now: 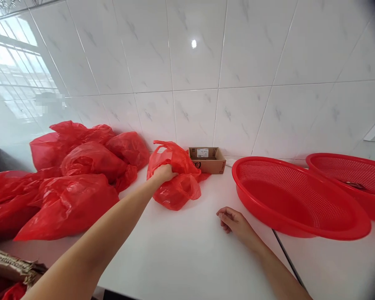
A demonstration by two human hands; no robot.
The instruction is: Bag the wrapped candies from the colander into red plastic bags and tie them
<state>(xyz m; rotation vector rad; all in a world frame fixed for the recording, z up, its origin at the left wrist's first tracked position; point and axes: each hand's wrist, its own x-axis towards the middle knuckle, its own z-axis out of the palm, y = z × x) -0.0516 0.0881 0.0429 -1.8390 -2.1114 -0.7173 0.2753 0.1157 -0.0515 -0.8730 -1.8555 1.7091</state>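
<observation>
My left hand (165, 173) reaches forward to a red plastic bag (178, 193) near the wall. Its fingers are closed on the bag's crumpled upper part, and some fingertips are hidden in the folds. The bag rests on the white table (175, 250), with one handle loop sticking up. What lies inside the bag cannot be made out. My right hand (231, 219) is above the table to the right of the bag, its fingers curled in with nothing visible in them. Right of that hand stands a red perforated plastic basket (275, 204), tilted slightly.
Several full red plastic bags (78, 200) are heaped at the left. A small open cardboard box (211, 166) stands against the tiled wall (193, 112). A second red basket (346, 166) sits at the far right. A torn cardboard edge (9, 264) shows at lower left.
</observation>
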